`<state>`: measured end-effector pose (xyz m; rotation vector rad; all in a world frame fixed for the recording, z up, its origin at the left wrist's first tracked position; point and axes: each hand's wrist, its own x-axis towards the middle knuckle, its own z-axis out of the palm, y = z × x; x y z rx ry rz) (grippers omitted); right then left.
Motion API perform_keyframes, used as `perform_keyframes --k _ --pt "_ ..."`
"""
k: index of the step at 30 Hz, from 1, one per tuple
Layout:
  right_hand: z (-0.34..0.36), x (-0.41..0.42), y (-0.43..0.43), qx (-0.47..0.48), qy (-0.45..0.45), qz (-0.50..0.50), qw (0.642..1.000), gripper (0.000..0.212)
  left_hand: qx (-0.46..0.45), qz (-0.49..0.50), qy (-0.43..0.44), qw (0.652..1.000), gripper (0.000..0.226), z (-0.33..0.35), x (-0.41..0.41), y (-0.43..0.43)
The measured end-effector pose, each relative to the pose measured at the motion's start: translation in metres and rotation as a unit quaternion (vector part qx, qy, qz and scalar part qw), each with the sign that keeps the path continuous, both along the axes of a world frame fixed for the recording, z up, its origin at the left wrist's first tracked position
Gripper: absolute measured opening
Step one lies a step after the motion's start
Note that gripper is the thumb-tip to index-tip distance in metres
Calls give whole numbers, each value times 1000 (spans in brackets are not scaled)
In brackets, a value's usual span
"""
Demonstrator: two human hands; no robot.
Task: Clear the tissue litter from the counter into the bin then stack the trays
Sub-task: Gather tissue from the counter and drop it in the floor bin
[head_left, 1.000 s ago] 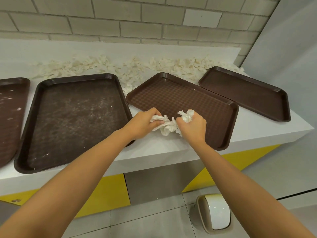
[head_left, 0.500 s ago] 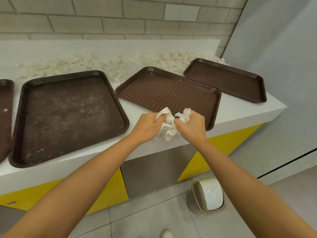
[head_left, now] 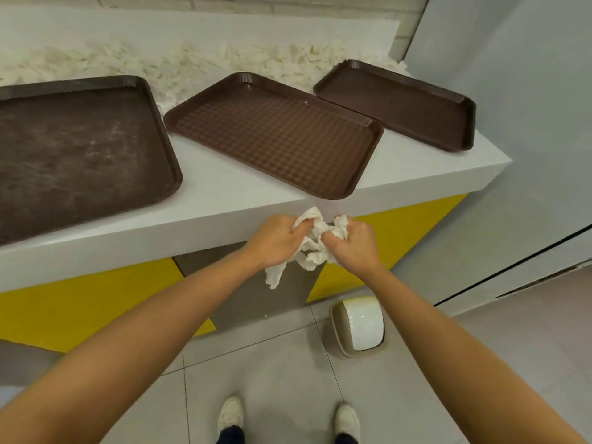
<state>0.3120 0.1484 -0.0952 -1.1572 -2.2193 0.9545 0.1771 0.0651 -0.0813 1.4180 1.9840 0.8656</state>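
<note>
We had drawn the tissue wad (head_left: 312,248) off the table (head_left: 224,200), left hand (head_left: 275,241) and right hand (head_left: 352,248) both gripping it; the swing-lid bin (head_left: 360,326) below seemed next

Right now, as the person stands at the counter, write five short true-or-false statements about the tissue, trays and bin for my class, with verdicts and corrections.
1. The left hand and right hand both grip the tissue wad. True.
2. The bin stands on the counter. False: it stands on the floor, below the counter.
3. The left tray, middle tray and right tray are stacked. False: they lie side by side on the counter.
4. Loose tissue litter lies along the back of the counter. True.
5. The tissue wad rests in the middle tray. False: it is held in front of the counter's edge.
</note>
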Motion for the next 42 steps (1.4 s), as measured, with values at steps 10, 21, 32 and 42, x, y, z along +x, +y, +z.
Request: perform_keyframes --k 10,21,32,42 --pt "-64 122 66 -76 -57 65 993 24 -95 90 -37 991 52 -89 121 47" --pt "-140 193 105 -172 -115 21 978 32 -164 160 -87 969 53 -176 207 87" --pt "-249 221 127 -228 -155 -43 960 24 -240 169 -109 950 54 -294 243 118" --pt "-428 228 133 -322 -150 -100 929 19 -239 232 -242 911 50 -452 263 139"
